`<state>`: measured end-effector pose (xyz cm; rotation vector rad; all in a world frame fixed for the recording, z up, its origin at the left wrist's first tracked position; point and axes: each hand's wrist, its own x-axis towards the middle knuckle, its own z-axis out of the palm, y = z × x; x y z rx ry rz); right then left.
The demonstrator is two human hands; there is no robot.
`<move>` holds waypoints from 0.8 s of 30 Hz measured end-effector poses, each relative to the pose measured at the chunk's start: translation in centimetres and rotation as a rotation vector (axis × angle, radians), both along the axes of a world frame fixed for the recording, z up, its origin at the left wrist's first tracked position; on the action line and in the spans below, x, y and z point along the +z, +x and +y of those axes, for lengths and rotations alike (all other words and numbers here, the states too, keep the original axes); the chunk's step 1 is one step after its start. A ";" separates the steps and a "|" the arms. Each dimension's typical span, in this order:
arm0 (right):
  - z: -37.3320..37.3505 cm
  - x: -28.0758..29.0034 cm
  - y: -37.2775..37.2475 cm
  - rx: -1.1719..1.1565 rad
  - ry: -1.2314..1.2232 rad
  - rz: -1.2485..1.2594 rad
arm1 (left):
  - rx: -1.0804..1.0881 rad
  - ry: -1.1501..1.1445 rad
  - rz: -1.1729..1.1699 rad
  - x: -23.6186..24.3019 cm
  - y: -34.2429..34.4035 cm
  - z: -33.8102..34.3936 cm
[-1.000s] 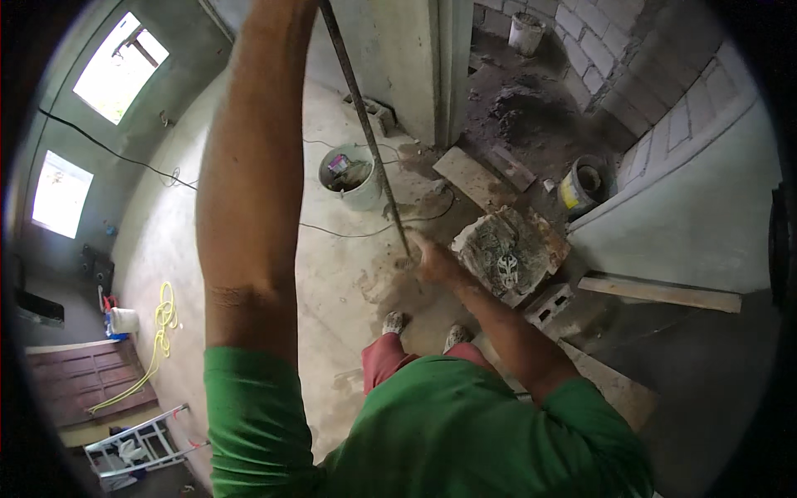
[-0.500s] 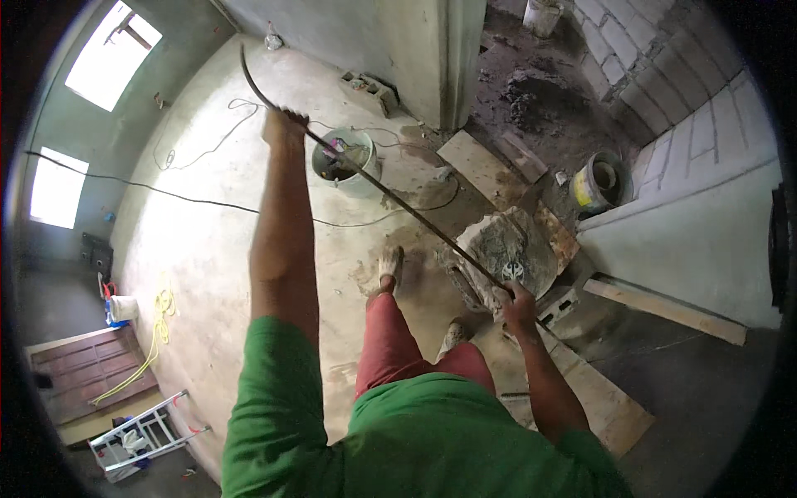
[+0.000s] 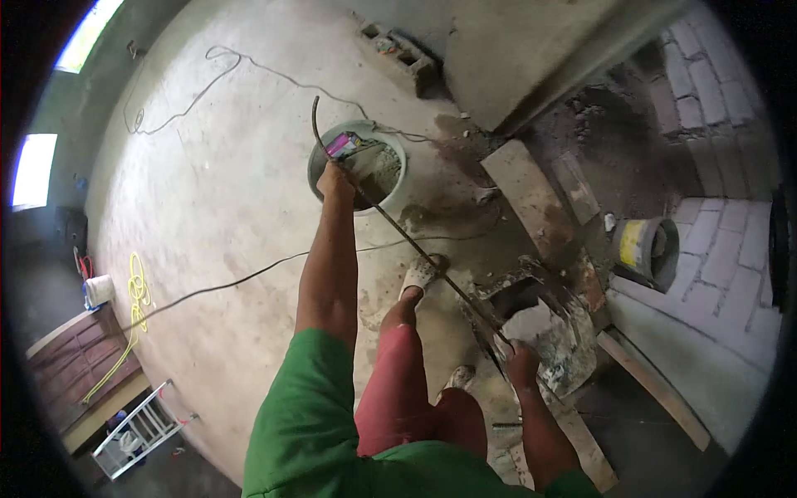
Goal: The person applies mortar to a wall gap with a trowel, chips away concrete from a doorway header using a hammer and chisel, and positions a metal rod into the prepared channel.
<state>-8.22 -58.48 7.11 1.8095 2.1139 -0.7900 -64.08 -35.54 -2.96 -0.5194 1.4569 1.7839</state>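
My left hand [image 3: 336, 178], arm stretched forward, is closed around a long thin dark metal rod [image 3: 413, 242] just below its curved far end. Lower right, my right hand [image 3: 523, 363] grips the rod near its other end. The rod slants between them across the floor area, with the far end over a pale green bucket [image 3: 405, 170] holding grey material and a pink-and-white packet. Just beyond my right hand sits a grey, crusted sack-like thing [image 3: 573, 357] with a dark hollow on top; its kind is unclear. Whether the rod touches it, I cannot tell.
A hollow concrete block [image 3: 398, 56] lies beyond the bucket. Boards [image 3: 527, 195] border the rough dirt at right, near a yellow-marked bucket [image 3: 643, 247]. A timber [image 3: 652, 386] lies along the low wall. A dark cable [image 3: 241, 280] crosses the floor; a ladder [image 3: 145, 427] lies far left.
My left hand has come lower and nearer with the rod, whose curved end now stands over the green bucket. My right hand keeps its grip. The view has tilted down and turned.
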 end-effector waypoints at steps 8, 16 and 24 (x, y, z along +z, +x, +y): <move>7.2 -4.7 -10.2 0.023 -0.092 -0.034 | 0.069 -0.094 0.037 -10.0 -9.8 5.6; 11.2 -6.7 -13.6 0.029 -0.132 -0.043 | 0.137 -0.024 -0.001 -11.0 -13.2 7.3; 12.3 -7.7 -13.4 0.050 -0.068 0.071 | 0.089 -0.001 -0.040 -12.9 -13.9 8.5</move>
